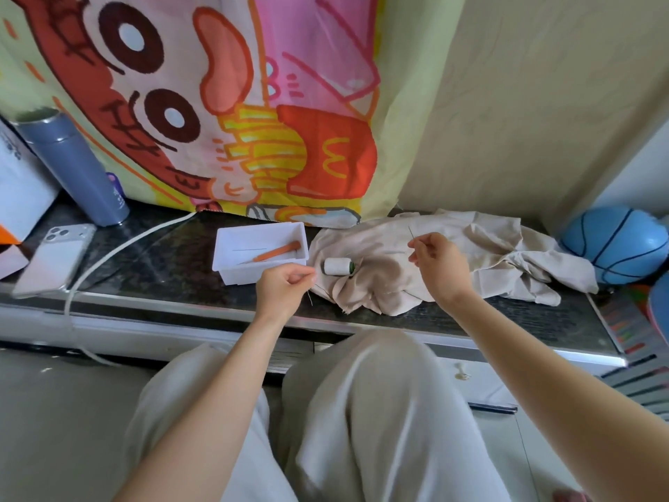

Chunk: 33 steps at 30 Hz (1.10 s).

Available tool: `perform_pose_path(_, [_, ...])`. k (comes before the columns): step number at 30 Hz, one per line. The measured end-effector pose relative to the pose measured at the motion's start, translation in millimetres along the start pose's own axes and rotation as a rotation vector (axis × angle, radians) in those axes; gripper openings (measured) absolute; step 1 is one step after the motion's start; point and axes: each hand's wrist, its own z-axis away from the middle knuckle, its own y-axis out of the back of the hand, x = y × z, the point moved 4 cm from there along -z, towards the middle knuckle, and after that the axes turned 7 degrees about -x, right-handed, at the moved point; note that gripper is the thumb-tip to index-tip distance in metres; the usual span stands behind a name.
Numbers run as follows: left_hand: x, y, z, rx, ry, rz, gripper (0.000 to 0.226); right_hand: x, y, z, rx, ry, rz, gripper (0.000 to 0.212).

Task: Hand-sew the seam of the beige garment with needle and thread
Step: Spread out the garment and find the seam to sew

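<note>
our right hand pinches the needle, our left hand the thread, above the counter's front edge; a slack pinch may drop either.

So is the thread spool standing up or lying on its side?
Lying on its side: the spool rests on the beige garment with its rounded white side facing up.

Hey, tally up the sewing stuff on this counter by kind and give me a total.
Needle, pinched in the right hand: 1
Loose thread, pinched in the left hand: 1
Thread spool: 1
White tray: 1
Orange tool in the tray: 1
Beige garment: 1
Total: 6
A thin sliver in the tray may be another needle; too small to tell.
</note>
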Motion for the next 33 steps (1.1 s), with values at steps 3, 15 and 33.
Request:
perform_pose_path(3, [4, -11, -1, -0.017, -0.006, -0.068, 0.008, -6, 8, 0, 0.023, 0.014, 0.02, 0.023])
perform_pose_path(15, [7, -28, -24, -0.145, -0.092, -0.201, 0.017, -2, 28, -13, 0.084, 0.043, 0.002, 0.02])
perform_pose_path(33, [21, -76, -50, -0.002, -0.262, -0.55, 0.021, 84, 42, -15, 0.146, -0.12, 0.002, 0.021])
